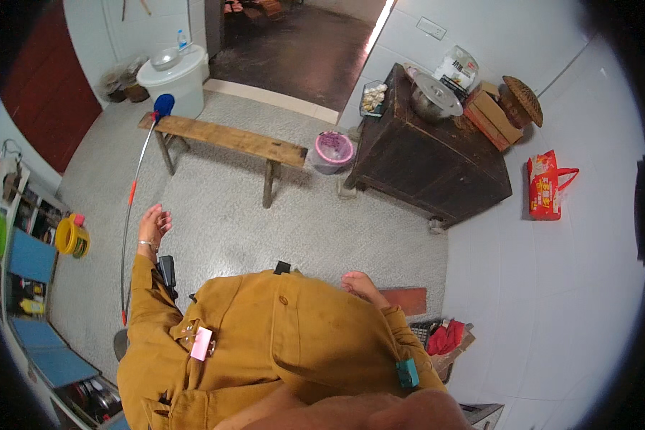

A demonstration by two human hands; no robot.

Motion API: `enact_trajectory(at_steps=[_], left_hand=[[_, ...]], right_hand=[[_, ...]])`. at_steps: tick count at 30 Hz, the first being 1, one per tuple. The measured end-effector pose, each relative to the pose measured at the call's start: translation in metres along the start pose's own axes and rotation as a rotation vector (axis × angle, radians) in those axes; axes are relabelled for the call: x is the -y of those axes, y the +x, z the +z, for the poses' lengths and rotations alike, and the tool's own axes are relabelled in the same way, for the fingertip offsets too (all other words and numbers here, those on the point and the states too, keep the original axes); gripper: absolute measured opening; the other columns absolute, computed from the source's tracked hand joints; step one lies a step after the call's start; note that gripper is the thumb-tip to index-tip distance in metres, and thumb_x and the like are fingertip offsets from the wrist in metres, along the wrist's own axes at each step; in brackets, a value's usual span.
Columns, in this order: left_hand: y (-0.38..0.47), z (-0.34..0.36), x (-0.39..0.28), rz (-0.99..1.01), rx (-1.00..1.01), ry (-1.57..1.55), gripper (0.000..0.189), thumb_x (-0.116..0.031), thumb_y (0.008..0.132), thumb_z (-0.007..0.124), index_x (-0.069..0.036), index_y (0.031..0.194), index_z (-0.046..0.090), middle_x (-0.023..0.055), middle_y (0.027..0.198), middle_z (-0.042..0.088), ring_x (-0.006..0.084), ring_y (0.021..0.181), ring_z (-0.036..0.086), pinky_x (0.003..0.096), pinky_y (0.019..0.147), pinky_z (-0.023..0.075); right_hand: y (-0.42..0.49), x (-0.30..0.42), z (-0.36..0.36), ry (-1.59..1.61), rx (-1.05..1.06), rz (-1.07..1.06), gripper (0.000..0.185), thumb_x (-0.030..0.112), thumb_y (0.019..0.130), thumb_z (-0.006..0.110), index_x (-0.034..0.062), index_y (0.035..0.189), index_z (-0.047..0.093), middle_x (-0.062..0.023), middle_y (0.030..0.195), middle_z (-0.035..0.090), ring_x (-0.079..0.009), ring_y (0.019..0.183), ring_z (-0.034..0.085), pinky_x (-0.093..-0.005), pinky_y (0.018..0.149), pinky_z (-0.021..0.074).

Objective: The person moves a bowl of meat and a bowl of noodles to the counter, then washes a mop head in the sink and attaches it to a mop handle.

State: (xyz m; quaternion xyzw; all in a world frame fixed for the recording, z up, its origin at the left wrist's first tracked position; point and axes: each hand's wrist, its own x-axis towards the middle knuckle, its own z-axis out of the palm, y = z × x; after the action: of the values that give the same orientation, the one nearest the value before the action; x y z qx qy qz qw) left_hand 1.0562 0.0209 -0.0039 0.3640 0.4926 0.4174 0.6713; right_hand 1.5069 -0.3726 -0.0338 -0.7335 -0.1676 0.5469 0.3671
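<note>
My left hand [155, 223] is held out over the floor, empty, fingers loosely bent and apart, a bracelet at its wrist. To its left, and apart from it, stretches a long mop pole [130, 201] with red-orange sections. The blue mop head [164, 105] is at the left end of a wooden bench [231, 138]. A black device [167, 271] shows beside my left forearm. My right hand [357, 281] is close to the front of my mustard jacket [322, 322], its fingers curled and partly hidden. A reddish-brown board [406, 301] lies on the floor beyond that wrist.
A dark wooden cabinet [419, 166] at the right bears a lidded metal pot [435, 99] and cardboard box [492, 119]. A pink-rimmed bucket [333, 149] stands beside the bench. A white lidded tub [177, 80] is near the doorway, a yellow bucket [71, 236] by the left shelves.
</note>
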Motion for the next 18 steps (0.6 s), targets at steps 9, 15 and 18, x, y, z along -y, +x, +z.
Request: enact_trajectory(at_steps=[9,15,18], left_hand=[[0.125,0.251,-0.006,-0.162,0.393,0.077,0.022,-0.024,0.085,0.057,-0.009,0.101,0.054,0.0043,0.081,0.06,0.0143,0.069,0.058,0.0279,0.06,0.049],[0.147,0.438,-0.001,-0.167,0.818,0.178,0.017,-0.024,0.087,0.055,-0.01,0.096,0.054,0.0012,0.076,0.057,0.0103,0.065,0.055,0.0247,0.058,0.0469],[0.145,0.516,-0.01,-0.125,0.85,0.239,0.018,-0.026,0.087,0.055,-0.01,0.095,0.054,0.0011,0.077,0.057,0.0097,0.065,0.055,0.0237,0.057,0.0465]], right_hand=[[0.017,0.049,-0.088,0.314,-0.19,-0.096,0.015,0.02,0.083,0.058,0.0066,0.078,0.055,-0.0012,0.06,0.05,-0.0109,0.052,0.046,-0.026,0.045,0.0364],[0.051,0.072,-0.214,0.458,-0.443,-0.14,0.016,0.019,0.083,0.056,0.0094,0.071,0.051,0.0009,0.059,0.046,-0.0102,0.05,0.043,-0.0243,0.045,0.0354],[0.087,0.098,-0.289,0.604,-0.463,-0.228,0.017,0.018,0.083,0.054,0.0104,0.069,0.048,0.0013,0.06,0.046,-0.0096,0.05,0.043,-0.0225,0.045,0.0369]])
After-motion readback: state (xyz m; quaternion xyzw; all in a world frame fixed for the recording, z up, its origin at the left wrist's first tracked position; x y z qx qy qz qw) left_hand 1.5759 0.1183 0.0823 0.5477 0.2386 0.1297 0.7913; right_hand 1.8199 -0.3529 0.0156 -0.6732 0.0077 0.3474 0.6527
